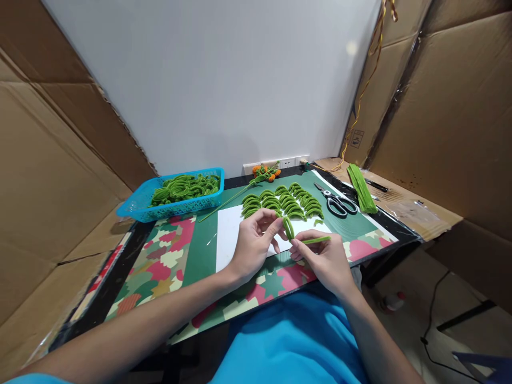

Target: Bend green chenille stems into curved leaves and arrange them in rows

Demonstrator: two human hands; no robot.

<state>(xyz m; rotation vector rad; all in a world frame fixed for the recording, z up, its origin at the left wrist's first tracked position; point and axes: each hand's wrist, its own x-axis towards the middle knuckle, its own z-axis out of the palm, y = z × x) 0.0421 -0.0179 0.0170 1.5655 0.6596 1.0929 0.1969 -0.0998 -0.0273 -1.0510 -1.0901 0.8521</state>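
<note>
Between my two hands is a green pipe cleaner (288, 228) bent into a narrow loop, with a straight tail running out to the right. My left hand (258, 237) pinches the loop's upper left side between thumb and finger. My right hand (320, 258) grips the loop's lower end, where the tail passes over its fingers. Just beyond my hands, several curved green pipe-cleaner pieces (294, 205) lie in rows on a white sheet (228, 234). A small green scrap (318, 222) rests at their right.
A blue basket (176, 205) of green loops stands at left. Black-handled scissors (338, 205) and a bundle of green pipe cleaners (362, 189) lie at right. An orange-and-green flower stem (266, 173) is at the back, near wall sockets (287, 162). Cardboard walls (448, 96) flank the table.
</note>
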